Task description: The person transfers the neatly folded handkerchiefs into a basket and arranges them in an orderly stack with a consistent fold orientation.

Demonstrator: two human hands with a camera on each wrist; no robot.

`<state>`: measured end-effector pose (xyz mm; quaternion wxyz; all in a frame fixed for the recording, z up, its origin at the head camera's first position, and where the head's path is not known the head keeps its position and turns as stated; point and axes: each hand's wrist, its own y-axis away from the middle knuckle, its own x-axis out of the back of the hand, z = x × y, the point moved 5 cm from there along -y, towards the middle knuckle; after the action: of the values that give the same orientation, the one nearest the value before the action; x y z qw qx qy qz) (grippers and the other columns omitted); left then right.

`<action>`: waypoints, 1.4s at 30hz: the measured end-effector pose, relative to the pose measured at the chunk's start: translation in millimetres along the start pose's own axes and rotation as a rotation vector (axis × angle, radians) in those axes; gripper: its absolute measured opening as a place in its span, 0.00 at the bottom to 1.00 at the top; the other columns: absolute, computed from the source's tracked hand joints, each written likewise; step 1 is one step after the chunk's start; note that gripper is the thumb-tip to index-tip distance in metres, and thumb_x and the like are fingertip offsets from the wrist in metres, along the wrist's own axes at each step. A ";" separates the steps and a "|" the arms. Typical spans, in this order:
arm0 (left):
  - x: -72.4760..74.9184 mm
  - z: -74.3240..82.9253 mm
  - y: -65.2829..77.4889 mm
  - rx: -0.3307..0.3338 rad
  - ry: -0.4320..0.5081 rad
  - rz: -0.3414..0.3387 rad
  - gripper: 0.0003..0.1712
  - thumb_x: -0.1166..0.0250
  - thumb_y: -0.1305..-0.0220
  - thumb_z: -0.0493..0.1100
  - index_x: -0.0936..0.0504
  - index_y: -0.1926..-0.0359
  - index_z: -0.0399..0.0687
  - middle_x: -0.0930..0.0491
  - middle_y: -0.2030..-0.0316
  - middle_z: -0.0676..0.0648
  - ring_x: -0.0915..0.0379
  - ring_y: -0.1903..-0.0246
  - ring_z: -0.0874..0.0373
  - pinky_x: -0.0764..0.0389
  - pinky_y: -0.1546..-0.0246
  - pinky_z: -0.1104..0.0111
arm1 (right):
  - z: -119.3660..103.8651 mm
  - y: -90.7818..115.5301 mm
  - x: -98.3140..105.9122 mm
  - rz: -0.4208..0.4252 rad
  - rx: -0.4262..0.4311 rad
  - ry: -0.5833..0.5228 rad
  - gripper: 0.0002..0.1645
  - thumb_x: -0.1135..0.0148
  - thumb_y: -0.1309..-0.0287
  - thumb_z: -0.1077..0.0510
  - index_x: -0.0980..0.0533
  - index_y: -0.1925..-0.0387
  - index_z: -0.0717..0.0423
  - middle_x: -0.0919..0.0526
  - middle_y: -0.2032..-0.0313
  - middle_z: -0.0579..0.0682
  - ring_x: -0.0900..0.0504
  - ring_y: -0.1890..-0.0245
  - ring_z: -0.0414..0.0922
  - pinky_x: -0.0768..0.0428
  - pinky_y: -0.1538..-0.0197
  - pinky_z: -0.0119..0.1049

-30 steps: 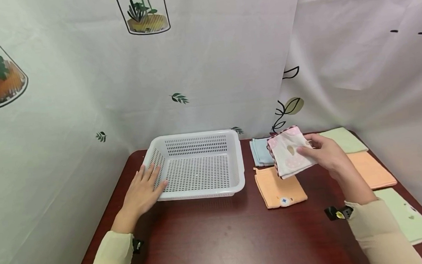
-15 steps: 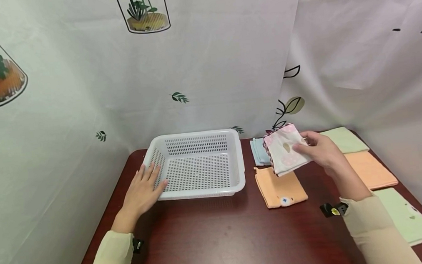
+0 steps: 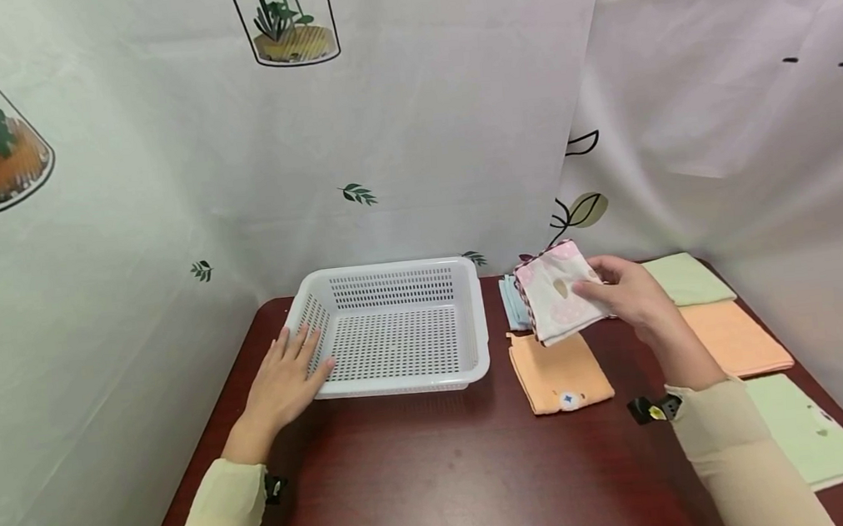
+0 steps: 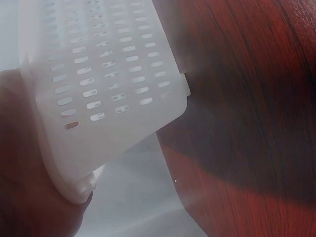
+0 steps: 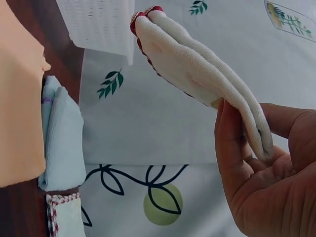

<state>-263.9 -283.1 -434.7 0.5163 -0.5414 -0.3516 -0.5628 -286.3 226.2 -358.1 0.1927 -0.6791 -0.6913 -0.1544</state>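
My right hand (image 3: 630, 291) pinches a folded white and pink towel (image 3: 558, 294) with a red checked edge, thumb on the near face. It is held up off the table, above the orange and light blue towels. The right wrist view shows the folded towel (image 5: 197, 64) edge-on, its layers between thumb and fingers. My left hand (image 3: 289, 379) rests with spread fingers on the left front corner of a white perforated plastic basket (image 3: 478, 325). In the left wrist view the basket's side wall (image 4: 108, 89) fills the upper left, with part of the hand (image 4: 29, 168) against its rim.
Beside the basket lie a folded orange towel (image 3: 563, 380) and a light blue towel (image 3: 513, 305), partly hidden. Down the table's right side are a green towel (image 3: 690, 279), an orange one (image 3: 737, 340) and another green one (image 3: 812, 425). Another red-edged towel (image 5: 66, 215) shows beside the blue one.
My right hand has moved left and slightly up with the white and pink towel, which now covers more of the light blue towel. My left hand and the basket have stayed put.
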 end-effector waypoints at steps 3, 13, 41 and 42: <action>0.1 -0.7 -0.4 0.002 -0.004 -0.003 0.42 0.52 0.24 0.64 0.41 0.23 0.38 0.47 0.23 0.34 0.61 0.23 0.31 0.54 0.25 0.41 | -2.1 -2.0 -1.5 0.004 -0.001 0.001 0.28 0.33 0.35 0.57 0.27 0.38 0.67 0.21 0.56 0.56 0.22 0.69 0.35 0.21 0.67 0.27; -1.6 -2.7 -0.9 0.011 -0.005 -0.012 0.43 0.52 0.24 0.64 0.42 0.23 0.39 0.47 0.23 0.34 0.62 0.23 0.32 0.56 0.24 0.41 | -7.3 -5.9 -7.3 0.008 -0.013 0.005 0.29 0.34 0.34 0.56 0.28 0.36 0.65 0.22 0.51 0.62 0.22 0.69 0.36 0.20 0.67 0.28; -3.9 -4.6 -1.1 0.016 0.002 -0.004 0.43 0.51 0.25 0.64 0.42 0.22 0.40 0.48 0.22 0.35 0.63 0.22 0.33 0.58 0.24 0.43 | -29.7 -20.4 -34.6 -0.056 -0.025 -0.106 0.29 0.33 0.34 0.55 0.29 0.37 0.63 0.20 0.51 0.59 0.19 0.67 0.39 0.18 0.63 0.30; -4.0 -4.5 -1.1 0.017 0.003 -0.005 0.43 0.51 0.25 0.64 0.42 0.22 0.40 0.48 0.22 0.35 0.64 0.22 0.33 0.58 0.24 0.43 | -30.7 -20.9 -35.8 -0.056 -0.026 -0.112 0.29 0.34 0.34 0.56 0.29 0.36 0.64 0.20 0.51 0.59 0.19 0.66 0.39 0.18 0.63 0.30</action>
<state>-266.6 -286.4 -439.1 0.5200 -0.5350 -0.3572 -0.5620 -305.4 179.5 -347.2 0.1406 -0.6693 -0.7178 -0.1305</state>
